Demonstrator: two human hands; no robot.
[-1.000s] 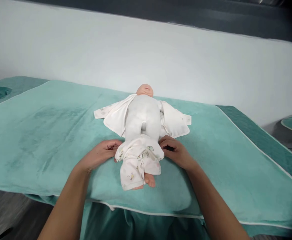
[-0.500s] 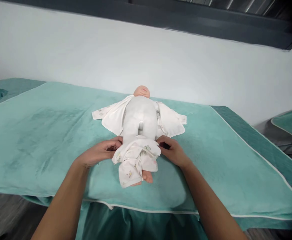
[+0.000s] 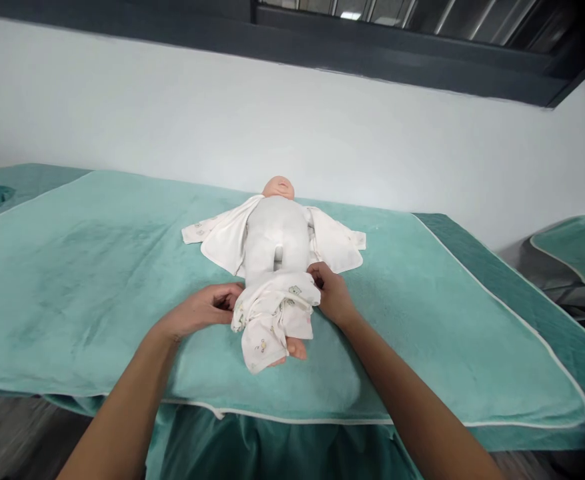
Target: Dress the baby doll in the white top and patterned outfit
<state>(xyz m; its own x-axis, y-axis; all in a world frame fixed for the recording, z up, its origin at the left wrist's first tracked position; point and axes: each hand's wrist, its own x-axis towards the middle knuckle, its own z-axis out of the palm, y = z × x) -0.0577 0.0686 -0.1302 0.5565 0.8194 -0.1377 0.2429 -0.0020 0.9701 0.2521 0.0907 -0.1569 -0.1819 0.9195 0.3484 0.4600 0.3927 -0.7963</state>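
Note:
A baby doll (image 3: 277, 227) with a grey-white cloth body lies on its back, feet toward me. Its open white shirt (image 3: 225, 237) is spread out at both sides, sleeves outward. White printed baby pants (image 3: 275, 307) are bunched around its lower legs, and part of the feet shows below the cuffs. My left hand (image 3: 209, 309) is closed at the left edge of the pants' waistband. At the opposite edge, my right hand (image 3: 329, 291) pinches the waistband beside the doll's leg. The fingertips of both hands are partly hidden.
A light green padded sheet (image 3: 112, 287) with white piping covers the table under the doll. Behind it rises a white wall (image 3: 222, 120) with a dark window frame (image 3: 372, 57). Another green-covered surface (image 3: 579, 247) stands at the right.
My right hand has moved slightly up along the doll's leg with the waistband edge. The left side of the pants has shifted a little inward. The camera view has tilted slightly.

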